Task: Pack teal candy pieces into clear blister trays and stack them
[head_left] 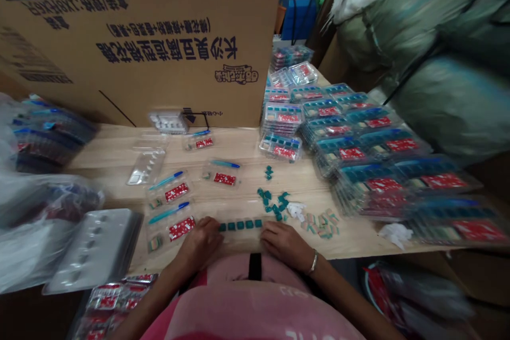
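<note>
In the head view, a row of small teal blocks (pixel 240 225) lies along a clear plastic tray (pixel 239 236) at the table's front edge. My left hand (pixel 204 239) is curled closed over the tray's left end. At the other end, my right hand (pixel 283 244) has its fingers bent round the right edge. Loose teal blocks (pixel 274 203) are scattered beyond my right hand, next to crumpled white bits (pixel 296 211) and small pink-and-green pieces (pixel 322 224). To the left are clear packs, each with a blue pen (pixel 169 212) and a red patterned card (pixel 182 228).
A large cardboard box (pixel 159 85) stands along the back. Stacks of filled packs (pixel 382 186) cover the right side, with big sacks (pixel 446 79) behind. Grey plastic trays (pixel 93 247) and plastic bags (pixel 24 234) occupy the left. Clear trays (pixel 147 166) lie near the box.
</note>
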{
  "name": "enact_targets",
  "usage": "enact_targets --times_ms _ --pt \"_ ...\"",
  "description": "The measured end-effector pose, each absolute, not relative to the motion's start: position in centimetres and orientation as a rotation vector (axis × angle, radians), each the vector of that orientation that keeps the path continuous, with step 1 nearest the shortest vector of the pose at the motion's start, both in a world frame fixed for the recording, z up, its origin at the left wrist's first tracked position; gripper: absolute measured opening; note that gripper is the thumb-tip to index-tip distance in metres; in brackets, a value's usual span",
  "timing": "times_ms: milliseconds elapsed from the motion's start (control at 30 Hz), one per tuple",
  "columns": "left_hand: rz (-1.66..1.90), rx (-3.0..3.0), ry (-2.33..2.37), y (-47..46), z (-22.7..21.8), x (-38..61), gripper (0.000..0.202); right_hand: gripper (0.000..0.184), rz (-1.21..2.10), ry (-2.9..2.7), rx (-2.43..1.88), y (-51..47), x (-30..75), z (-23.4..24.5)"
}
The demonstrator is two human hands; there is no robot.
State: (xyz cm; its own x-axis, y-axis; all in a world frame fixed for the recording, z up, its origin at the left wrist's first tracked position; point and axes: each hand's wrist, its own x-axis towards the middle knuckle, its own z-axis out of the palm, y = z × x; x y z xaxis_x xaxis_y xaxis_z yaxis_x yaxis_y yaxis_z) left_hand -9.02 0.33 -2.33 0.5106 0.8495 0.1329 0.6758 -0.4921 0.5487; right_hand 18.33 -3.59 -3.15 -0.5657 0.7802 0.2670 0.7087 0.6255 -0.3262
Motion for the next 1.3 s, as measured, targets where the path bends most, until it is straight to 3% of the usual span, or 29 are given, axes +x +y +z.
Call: enact_targets --times_ms 200,300,567,867,1100,1300 --pt "0.537 2.305 1.296 0.2 -2.1 -7.6 0.018 0.020 0.099 -2.050 -1.983 -4.9 24.8 -2.4" --pt "0.432 2.300 1.326 0.3 -1.9 -7.1 0.016 0.018 0.166 -2.019 -2.160 -5.0 26.7 -3.1" --pt "0.493 2.507 1.626 8.0 -1.4 -9.3 0.025 0.012 0.484 -1.999 -2.060 -3.4 27.3 -3.4" --pt "0.510 2.591 1.559 10.6 -2.8 -9.2 0.022 0.028 0.617 -1.567 -1.800 -3.1 26.6 -3.0" --pt "0.671 2.505 1.431 10.8 -3.3 -10.2 0.031 0.015 0.762 -1.894 -1.241 6.5 15.1 -0.3" --pt "0.875 2.319 1.601 8.6 -1.6 -12.4 0.033 0.006 0.748 -2.266 -1.329 15.1 5.8 -1.8"
